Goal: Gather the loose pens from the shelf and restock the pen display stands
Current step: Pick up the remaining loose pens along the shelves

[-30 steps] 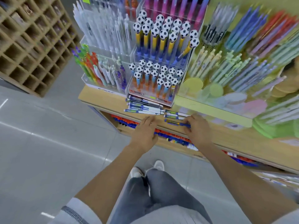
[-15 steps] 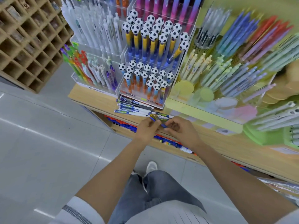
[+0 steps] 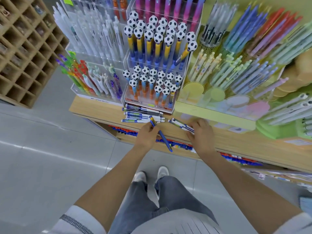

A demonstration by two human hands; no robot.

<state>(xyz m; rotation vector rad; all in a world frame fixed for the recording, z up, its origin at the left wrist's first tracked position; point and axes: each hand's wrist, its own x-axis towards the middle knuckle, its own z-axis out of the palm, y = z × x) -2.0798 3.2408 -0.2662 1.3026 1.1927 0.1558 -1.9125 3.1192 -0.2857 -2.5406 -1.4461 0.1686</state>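
The wooden shelf point(image 3: 94, 108) carries a row of crowded display stands. The clear display stand point(image 3: 148, 104) of football-topped pens sits directly behind the work.

The left hand point(image 3: 146, 136) pinches a blue pen point(image 3: 163, 139) near its upper end. The fingers are curled round the barrel, and the long lower part juts down past the shelf edge. The right hand point(image 3: 200, 134) lies over a pair of white-and-blue pens point(image 3: 179, 124) on the shelf. Blur hides whether its fingers grip them or only press on them.

The loose pens point(image 3: 143, 116) lie side by side in a small heap on the shelf, just in front of the clear stand and just left of the right hand.

These look like light, stiff plastic barrels, smooth enough to roll or to slide out of a loose pinch. Held near one end, as the blue pen is, a pen will probably swing. A hold nearer mid-barrel should steady it for aiming into a packed slot.

Several pens could likely be raked together and lifted as a bundle across their middles. Clips and tips look the likeliest parts to snag on neighbouring pens.
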